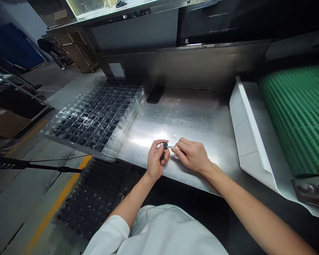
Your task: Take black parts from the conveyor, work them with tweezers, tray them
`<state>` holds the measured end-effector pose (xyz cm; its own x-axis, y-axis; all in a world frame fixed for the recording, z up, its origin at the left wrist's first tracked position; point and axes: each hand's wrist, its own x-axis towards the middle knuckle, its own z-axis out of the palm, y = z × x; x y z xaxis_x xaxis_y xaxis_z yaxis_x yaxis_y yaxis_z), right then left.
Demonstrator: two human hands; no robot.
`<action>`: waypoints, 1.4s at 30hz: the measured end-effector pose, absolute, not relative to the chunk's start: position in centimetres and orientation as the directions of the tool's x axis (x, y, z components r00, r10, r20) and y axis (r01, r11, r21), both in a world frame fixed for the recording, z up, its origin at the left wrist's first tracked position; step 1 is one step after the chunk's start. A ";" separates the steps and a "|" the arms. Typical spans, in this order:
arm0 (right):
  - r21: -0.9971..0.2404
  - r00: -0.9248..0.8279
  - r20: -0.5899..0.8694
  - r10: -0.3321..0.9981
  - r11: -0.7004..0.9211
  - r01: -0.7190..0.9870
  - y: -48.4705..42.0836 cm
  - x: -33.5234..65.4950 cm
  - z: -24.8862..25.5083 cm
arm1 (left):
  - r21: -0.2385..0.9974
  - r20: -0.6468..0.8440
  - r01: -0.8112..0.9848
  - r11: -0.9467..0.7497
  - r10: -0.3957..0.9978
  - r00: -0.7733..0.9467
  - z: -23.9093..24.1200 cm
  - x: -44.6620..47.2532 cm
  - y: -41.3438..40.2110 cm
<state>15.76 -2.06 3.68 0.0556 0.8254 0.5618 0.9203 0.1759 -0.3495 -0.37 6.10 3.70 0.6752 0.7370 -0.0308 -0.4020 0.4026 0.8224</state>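
Near the front edge of the metal table [196, 117], my left hand [156, 161] is closed around a small black part [165, 145], which sticks out between thumb and forefinger. A second dark piece shows lower down at the fingers; I cannot tell whether it belongs to the same part. My right hand [192, 153] grips a small knife-like tool [172, 147] with a pale handle and a short metal blade. The blade's tip reaches the black part, and the exact contact is too small to make out.
Stacked clear plastic trays [95, 113] filled with black parts stand at the left, with more trays [93, 198] lower down. A black phone [155, 94] lies at the table's back. On the right, a white chute [251, 134] borders a green conveyor belt [297, 117].
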 end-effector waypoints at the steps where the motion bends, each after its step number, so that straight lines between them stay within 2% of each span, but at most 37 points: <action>1: -0.345 0.051 0.563 0.825 0.179 0.921 -2.1 15.8 3.7 | 0.823 -0.032 -0.401 0.403 0.737 0.675 3.7 -0.4 6.1; 18: -0.329 0.047 0.559 0.828 0.170 0.929 -2.0 16.0 3.4 | 0.826 -0.048 -0.387 0.409 0.736 0.675 3.8 -0.4 6.0; 30: -0.303 0.066 0.669 0.740 0.190 0.934 -2.1 16.8 4.1 | 0.800 -0.036 -0.427 0.421 0.745 0.666 3.8 0.1 5.9; 33: -0.279 0.097 0.692 0.715 0.141 0.950 -1.8 17.2 3.9 | 0.814 -0.055 -0.406 0.415 0.752 0.657 3.7 0.4 5.9; 36: -0.240 0.156 0.694 0.703 0.021 0.971 -1.6 17.9 3.6 | 0.827 -0.063 -0.385 0.409 0.748 0.661 3.7 0.6 6.0; 39: -0.203 0.219 0.655 0.723 -0.110 0.973 -1.3 18.9 2.9 | 0.830 -0.063 -0.384 0.405 0.751 0.657 3.9 0.8 6.1; 42: -0.161 0.217 0.598 0.772 -0.150 0.975 -1.1 20.0 2.2 | 0.837 -0.062 -0.369 0.405 0.739 0.671 4.2 0.8 6.2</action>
